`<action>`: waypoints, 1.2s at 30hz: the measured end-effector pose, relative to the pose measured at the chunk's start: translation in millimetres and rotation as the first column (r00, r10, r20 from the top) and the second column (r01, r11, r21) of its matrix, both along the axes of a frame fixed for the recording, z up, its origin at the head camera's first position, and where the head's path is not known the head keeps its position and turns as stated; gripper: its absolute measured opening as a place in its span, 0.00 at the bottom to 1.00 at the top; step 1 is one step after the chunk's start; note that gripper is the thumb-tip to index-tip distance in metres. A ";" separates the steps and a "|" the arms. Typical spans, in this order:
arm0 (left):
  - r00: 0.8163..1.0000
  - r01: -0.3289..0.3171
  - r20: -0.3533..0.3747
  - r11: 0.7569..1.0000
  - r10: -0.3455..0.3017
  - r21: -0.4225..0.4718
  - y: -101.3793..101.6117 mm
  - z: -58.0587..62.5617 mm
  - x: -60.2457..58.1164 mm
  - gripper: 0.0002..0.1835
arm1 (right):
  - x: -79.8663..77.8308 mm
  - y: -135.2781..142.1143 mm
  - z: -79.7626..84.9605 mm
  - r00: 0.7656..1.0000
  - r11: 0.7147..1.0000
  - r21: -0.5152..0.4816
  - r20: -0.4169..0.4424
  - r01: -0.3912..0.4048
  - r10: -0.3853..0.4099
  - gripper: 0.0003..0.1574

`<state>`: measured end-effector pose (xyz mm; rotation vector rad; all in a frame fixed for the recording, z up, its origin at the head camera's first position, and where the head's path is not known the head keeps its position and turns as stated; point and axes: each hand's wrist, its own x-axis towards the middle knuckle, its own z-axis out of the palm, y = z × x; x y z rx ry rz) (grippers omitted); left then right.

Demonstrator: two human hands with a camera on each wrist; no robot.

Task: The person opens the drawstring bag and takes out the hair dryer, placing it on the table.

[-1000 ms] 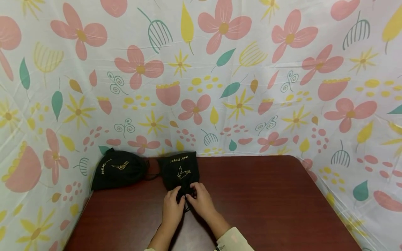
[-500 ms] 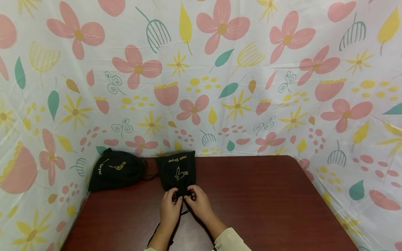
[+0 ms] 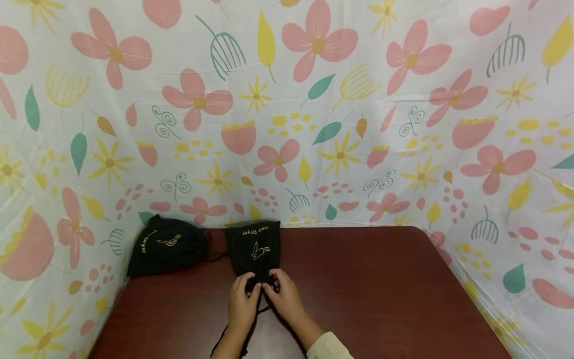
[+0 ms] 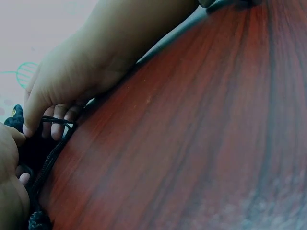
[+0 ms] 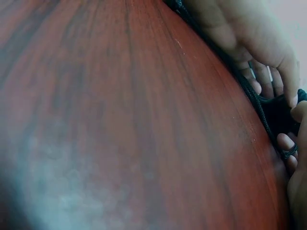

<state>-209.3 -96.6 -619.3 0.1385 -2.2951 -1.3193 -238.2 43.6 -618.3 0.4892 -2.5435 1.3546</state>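
Note:
A black drawstring bag [image 3: 254,244] with yellow "Hair Dryer" lettering and a dryer drawing lies near the table's back edge, its gathered mouth toward me. My left hand [image 3: 242,304] pinches the left side of that mouth between thumb and fingers. On the other side my right hand [image 3: 287,298] pinches the cloth, thumbs almost meeting in the middle. A black cord [image 4: 45,165] hangs from the mouth and trails along the table past the left wrist. In the right wrist view the cord [image 5: 254,98] runs along below the fingers. Parts of the mouth are hidden by the hands.
Left of it lies a second black drawstring bag [image 3: 168,244], fuller, with yellow print and its cords toward the first bag. Both are on a dark red wood-grain table [image 3: 381,289]. A flower-printed cloth [image 3: 287,109] hangs around the back and sides.
Both hands stay at the bag's mouth, and the fingers have shifted slightly, drawing it a little toward me. The second bag lies as before.

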 end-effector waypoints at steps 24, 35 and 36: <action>0.999 -0.020 -0.045 1.000 0.019 -0.019 2.2 2.4 1.7 0.15 | 2.0 -1.1 4.0 1.000 1.000 0.013 0.007 0.001 -0.001 0.13; 0.994 -0.059 -0.096 0.998 0.055 -0.036 3.5 0.4 2.8 0.15 | 3.4 -0.1 2.6 1.000 1.000 -0.016 0.007 0.014 -0.014 0.12; 0.993 -0.061 -0.101 0.997 0.058 -0.037 3.5 0.4 2.7 0.15 | 3.6 -0.1 2.6 1.000 1.000 -0.021 0.007 0.016 -0.016 0.12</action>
